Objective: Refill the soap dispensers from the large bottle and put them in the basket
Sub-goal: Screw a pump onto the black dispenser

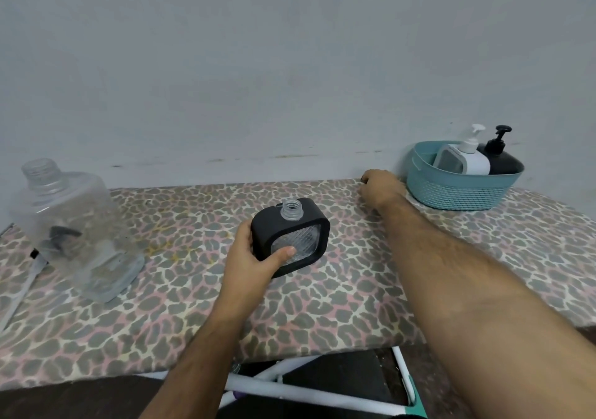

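The left hand (250,257) grips the black dispenser (290,233) by its side, thumb on the clear ribbed face, upright on the cloth (322,305) with its neck open and pump off — so the step in hand looks like capping or refilling. The right hand (382,186) lies curled well beyond that grip, just beside the basket (458,189); whether it holds anything cannot be told. The big bottle (74,231) stands uncapped far to the left of the grip; no writing can be read.
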The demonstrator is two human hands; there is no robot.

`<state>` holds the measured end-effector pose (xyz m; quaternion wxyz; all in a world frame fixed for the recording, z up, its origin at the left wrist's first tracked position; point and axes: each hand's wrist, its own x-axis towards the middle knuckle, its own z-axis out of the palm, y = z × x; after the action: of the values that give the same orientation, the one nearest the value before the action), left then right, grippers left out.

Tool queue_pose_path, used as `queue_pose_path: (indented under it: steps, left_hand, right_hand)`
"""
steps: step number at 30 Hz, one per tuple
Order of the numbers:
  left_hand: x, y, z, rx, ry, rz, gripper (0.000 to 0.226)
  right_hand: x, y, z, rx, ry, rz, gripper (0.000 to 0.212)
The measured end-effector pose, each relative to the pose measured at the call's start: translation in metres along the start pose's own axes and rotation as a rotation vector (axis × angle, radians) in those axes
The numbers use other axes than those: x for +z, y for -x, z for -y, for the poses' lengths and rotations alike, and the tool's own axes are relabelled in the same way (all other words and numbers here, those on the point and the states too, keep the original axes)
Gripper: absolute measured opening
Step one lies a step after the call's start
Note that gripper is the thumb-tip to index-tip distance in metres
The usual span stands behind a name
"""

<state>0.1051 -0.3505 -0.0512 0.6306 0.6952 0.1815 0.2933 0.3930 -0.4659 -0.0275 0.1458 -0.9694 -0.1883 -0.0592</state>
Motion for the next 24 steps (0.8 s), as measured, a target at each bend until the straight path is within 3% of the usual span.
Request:
queue_pose_path:
  steps: [8, 11, 17, 24]
  left_hand:
    - [-0.001, 0.001, -0.002, -0.005, -0.007, -0.002, 0.055]
    - [0.000, 0.001, -0.003, -0.002, -0.019, 0.011, 0.052]
    - [0.000, 0.001, -0.001, 0.033, -0.092, 0.027, 0.054]
    - [0.002, 0.009, -0.008, 0.063, -0.042, 0.009, 0.060]
  right_hand:
    - [-0.003, 0.011, 0.006, 0.026, -0.156, -0.058, 0.019]
    - [-0.012, 0.025, 0.013, 0.065, -0.421, -0.056, 0.017]
    - [-0.045, 0.076, 0.025, 0.112, -1.186, 0.066, 0.016]
    - [-0.095, 0.139, 0.057, -0.018, -1.497, 0.003, 0.015]
